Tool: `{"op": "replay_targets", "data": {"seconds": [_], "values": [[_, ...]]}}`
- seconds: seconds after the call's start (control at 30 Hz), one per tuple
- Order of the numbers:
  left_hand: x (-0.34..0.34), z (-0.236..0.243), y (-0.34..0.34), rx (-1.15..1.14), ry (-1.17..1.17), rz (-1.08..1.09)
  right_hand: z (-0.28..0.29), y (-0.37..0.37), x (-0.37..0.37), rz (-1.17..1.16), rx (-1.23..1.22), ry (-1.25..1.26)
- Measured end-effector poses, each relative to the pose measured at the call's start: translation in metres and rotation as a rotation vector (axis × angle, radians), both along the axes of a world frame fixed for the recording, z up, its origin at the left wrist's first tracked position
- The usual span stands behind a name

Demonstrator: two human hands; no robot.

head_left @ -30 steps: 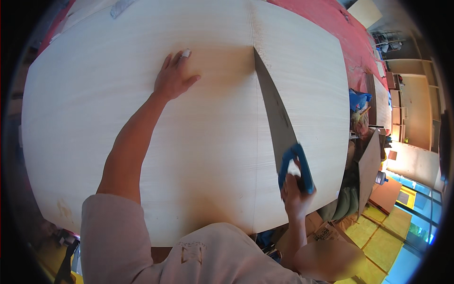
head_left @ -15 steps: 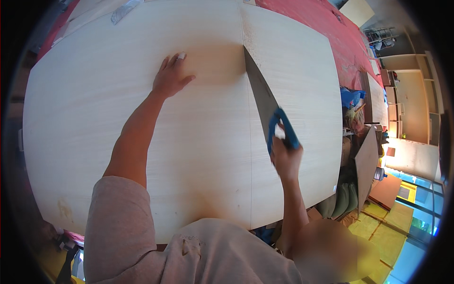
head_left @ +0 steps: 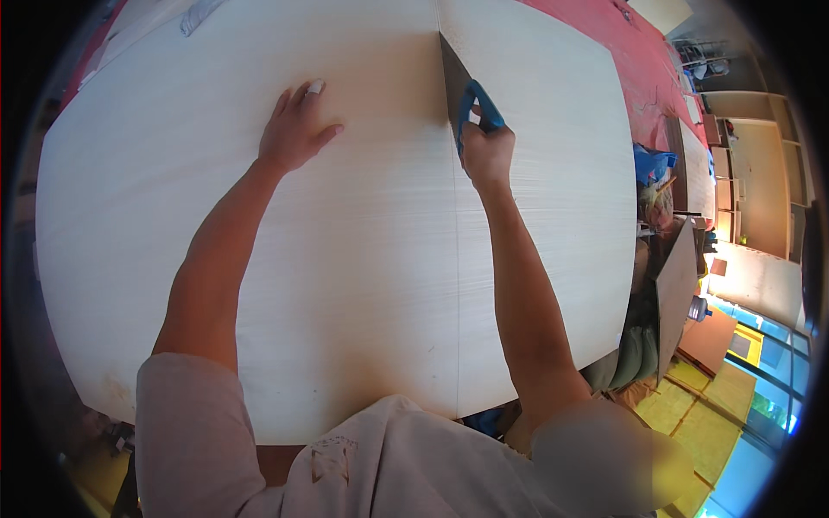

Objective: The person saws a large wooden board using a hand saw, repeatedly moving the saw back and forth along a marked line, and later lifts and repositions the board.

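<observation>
A large pale wooden board [head_left: 363, 259] lies in front of me, with a thin straight line running along it right of the middle. My right hand [head_left: 489, 154] is closed round the blue handle of a hand saw [head_left: 452, 76]. The saw's grey blade stands in the board on that line, its far end at the cut near the far edge. Left of the saw, my left hand [head_left: 296, 129] rests on the board, fingers spread, with a white wrap on one finger. Whatever part of the blade is below the board is hidden.
A red floor covering [head_left: 596, 60] shows beyond the board. To the right are a blue bag [head_left: 654, 162], a leaning panel [head_left: 676, 298], dark green sacks [head_left: 637, 358] and wooden shelving [head_left: 756, 173]. A clear plastic piece [head_left: 199, 15] lies at the far left.
My right hand has pushed the saw forward and down, so less of the blade shows above the board. My left hand stays on the board, slightly shifted left in view.
</observation>
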State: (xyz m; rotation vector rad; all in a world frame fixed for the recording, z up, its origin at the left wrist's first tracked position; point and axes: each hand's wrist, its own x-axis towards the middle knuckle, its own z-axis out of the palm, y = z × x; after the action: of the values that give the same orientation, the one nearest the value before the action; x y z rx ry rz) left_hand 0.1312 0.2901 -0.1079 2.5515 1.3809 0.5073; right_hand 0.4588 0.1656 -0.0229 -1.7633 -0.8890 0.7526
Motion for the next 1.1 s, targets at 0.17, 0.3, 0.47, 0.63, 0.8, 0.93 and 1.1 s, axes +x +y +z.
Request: {"op": "replay_targets", "data": {"seconds": [0.17, 0.3, 0.47, 0.63, 0.8, 0.93, 1.1], "values": [[-0.007, -0.005, 0.007, 0.024, -0.017, -0.002, 0.018, -0.039, -0.005, 0.068, -0.022, -0.044], [-0.018, -0.01, 0.012, 0.05, 0.051, 0.02, 0.102, -0.207, -0.053, -0.035, -0.178, 0.054], [-0.01, -0.011, 0.004, 0.063, -0.043, -0.008, 0.159, -0.32, -0.079, -0.218, -0.257, 0.098], [-0.038, -0.003, -0.008, 0.068, -0.018, 0.017, 0.043, -0.167, -0.053, -0.005, -0.079, -0.002], [0.012, 0.002, -0.002, -0.022, -0.03, 0.01, -0.009, 0.065, 0.014, -0.026, -0.154, -0.036], [-0.014, -0.005, 0.008, -0.006, -0.015, 0.035, 0.004, 0.022, -0.007, 0.004, -0.068, 0.031], [-0.021, -0.009, 0.009, 0.042, -0.008, 0.017, 0.093, -0.187, -0.045, -0.025, -0.167, 0.04]]}}
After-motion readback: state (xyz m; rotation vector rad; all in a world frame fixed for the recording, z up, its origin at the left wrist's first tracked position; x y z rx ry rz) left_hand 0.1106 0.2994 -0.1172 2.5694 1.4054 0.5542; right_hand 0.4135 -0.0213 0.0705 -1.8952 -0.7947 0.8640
